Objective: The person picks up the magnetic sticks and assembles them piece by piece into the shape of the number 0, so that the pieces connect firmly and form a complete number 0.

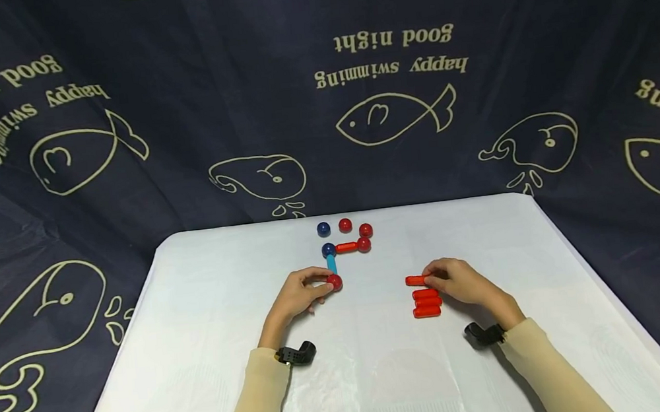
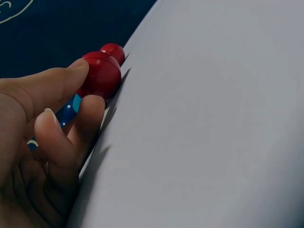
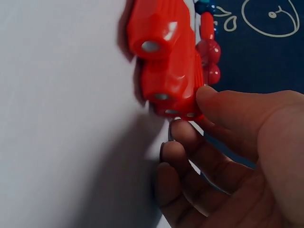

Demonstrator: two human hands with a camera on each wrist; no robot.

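My left hand [image 1: 299, 295] pinches a glossy red ball [image 1: 335, 282] between thumb and fingers. That ball sits at the near end of a light blue rod [image 1: 331, 264], which runs back to a dark blue ball [image 1: 328, 250]. From there a red rod [image 1: 346, 247] reaches right to another red ball [image 1: 364, 244]. Further right, my right hand [image 1: 459, 280] pinches the right end of a red rod [image 1: 415, 280]. Just nearer lie three more red rods [image 1: 427, 312] side by side; the right wrist view shows round silver ends on the rods [image 3: 156, 28].
Behind the joined pieces lie a loose dark blue ball [image 1: 323, 229] and a red ball [image 1: 345, 225]. One more red ball [image 1: 365, 230] sits right behind the joined red one, perhaps touching it. The white tabletop [image 1: 201, 351] ends at a dark printed cloth [image 1: 271, 92].
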